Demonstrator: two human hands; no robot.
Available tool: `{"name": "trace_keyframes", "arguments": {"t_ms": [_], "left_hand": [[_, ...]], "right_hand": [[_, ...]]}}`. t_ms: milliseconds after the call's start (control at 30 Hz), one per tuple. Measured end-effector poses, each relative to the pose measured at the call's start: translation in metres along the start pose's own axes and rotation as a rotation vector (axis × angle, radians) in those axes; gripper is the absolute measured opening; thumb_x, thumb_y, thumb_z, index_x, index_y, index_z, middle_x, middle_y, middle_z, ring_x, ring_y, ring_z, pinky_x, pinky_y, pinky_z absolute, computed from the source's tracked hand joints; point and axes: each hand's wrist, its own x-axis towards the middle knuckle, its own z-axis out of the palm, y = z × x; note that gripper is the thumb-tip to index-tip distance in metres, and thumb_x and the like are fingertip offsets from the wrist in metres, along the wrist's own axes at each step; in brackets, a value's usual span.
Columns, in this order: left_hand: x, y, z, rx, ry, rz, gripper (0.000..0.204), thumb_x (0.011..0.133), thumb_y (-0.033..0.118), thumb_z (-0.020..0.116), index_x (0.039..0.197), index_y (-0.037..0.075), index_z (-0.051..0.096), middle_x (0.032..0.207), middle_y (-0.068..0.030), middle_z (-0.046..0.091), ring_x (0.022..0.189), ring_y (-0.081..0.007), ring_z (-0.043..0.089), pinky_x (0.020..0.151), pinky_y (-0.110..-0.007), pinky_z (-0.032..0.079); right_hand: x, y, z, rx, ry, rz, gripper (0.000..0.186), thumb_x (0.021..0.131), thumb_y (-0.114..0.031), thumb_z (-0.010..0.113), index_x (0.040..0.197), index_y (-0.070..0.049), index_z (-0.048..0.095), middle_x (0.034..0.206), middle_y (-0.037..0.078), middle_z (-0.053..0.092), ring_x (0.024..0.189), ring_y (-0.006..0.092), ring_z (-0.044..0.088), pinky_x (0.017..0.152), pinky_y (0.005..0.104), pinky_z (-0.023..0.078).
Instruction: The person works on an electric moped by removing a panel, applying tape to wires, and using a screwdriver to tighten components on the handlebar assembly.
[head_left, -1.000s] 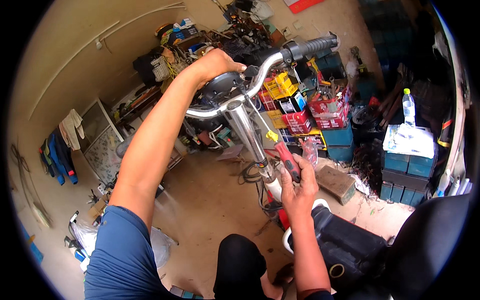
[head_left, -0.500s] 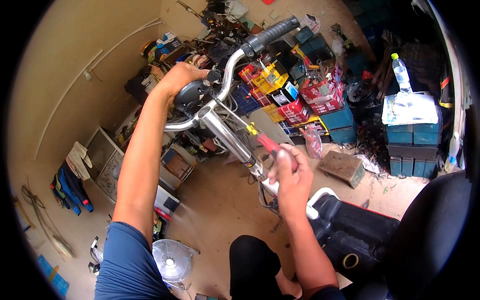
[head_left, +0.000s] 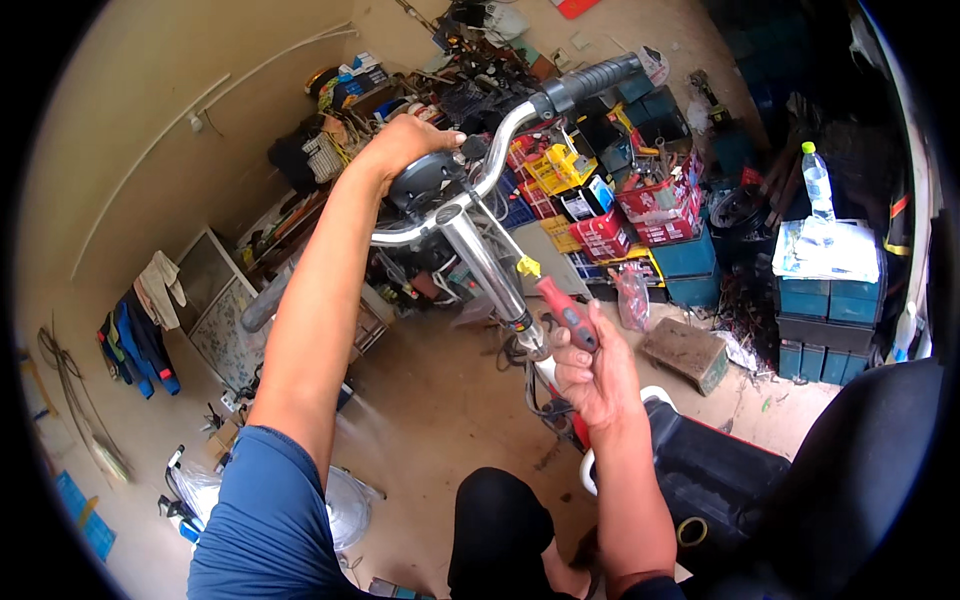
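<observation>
My left hand (head_left: pixel 410 145) is closed on the round black display unit (head_left: pixel 424 180) at the middle of the silver handlebar (head_left: pixel 511 132), with the thumb by a small dark knob. Below it is the upright chrome stem tube (head_left: pixel 478 262). My right hand (head_left: pixel 598 372) holds a red-and-grey screwdriver (head_left: pixel 567 314) by its handle, palm turned up and fingers loosely curled; its shaft, with a yellow piece on it, runs up to the mount under the display. The exact tip contact is too small to tell.
Stacked crates of tools (head_left: pixel 660 200) stand at the back. A bottle (head_left: pixel 818 185) stands on papers atop blue batteries (head_left: pixel 830 300) at right. A dirty block (head_left: pixel 685 355) lies near a black footboard (head_left: pixel 715 470). A fan (head_left: pixel 348 505) and hanging clothes (head_left: pixel 140 340) are at left.
My right hand has shifted its fingers on the screwdriver, opening the palm upward and loosening the grip. My left hand stays on the display; the whole view shifted left, then back right.
</observation>
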Motion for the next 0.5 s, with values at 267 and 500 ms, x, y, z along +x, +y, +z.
{"name": "trace_keyframes", "arguments": {"t_ms": [267, 500], "left_hand": [[0.017, -0.011, -0.001, 0.014, 0.038, 0.005, 0.042, 0.082, 0.037, 0.085, 0.087, -0.004, 0.079, 0.083, -0.0119, 0.076, 0.069, -0.0179, 0.067, 0.069, -0.035, 0.053], [0.01, -0.016, -0.002, 0.015, 0.028, 0.042, 0.04, 0.085, 0.036, 0.084, 0.086, -0.004, 0.079, 0.078, -0.0113, 0.075, 0.066, -0.0165, 0.066, 0.068, -0.035, 0.053]], "right_hand": [[0.0, 0.013, 0.001, -0.739, 0.187, -0.365, 0.04, 0.107, -0.033, 0.059, 0.133, -0.003, 0.058, 0.108, 0.012, 0.067, 0.08, 0.0141, 0.059, 0.075, 0.0275, 0.052], [-0.01, 0.018, 0.033, -0.226, 0.211, -0.307, 0.048, 0.103, -0.026, 0.067, 0.137, 0.005, 0.053, 0.116, 0.012, 0.067, 0.077, 0.0156, 0.062, 0.073, 0.0266, 0.054]]}}
